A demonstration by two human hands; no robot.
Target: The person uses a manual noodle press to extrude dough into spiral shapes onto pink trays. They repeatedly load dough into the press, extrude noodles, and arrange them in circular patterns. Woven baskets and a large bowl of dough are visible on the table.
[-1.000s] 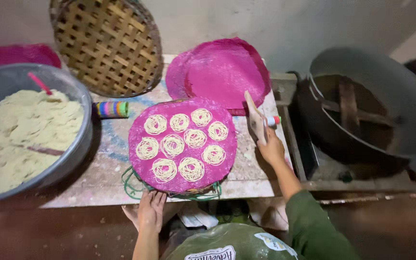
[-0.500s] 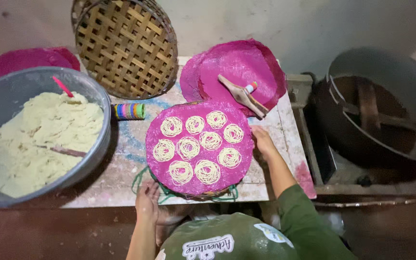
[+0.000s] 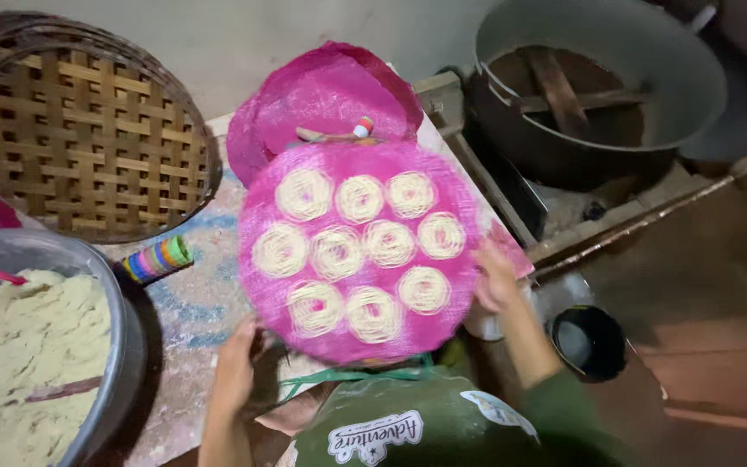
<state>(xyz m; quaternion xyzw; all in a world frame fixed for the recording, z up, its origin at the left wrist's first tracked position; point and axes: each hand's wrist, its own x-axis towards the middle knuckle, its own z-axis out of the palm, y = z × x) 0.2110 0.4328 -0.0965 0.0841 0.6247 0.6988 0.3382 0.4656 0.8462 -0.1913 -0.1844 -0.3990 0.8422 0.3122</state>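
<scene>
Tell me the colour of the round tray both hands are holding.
Bright pink tray, seen best in the head view.

Dim room, pale wall (image 3: 244, 43), reddish floor (image 3: 702, 285)

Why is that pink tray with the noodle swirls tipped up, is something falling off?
Nothing is falling. The pink round tray is tilted because the left hand and right hand grip its edges. All nine noodle coils sit apart in neat rows. The worktable looks dusted with pale powder and smeared blue, perhaps just wear.
</scene>
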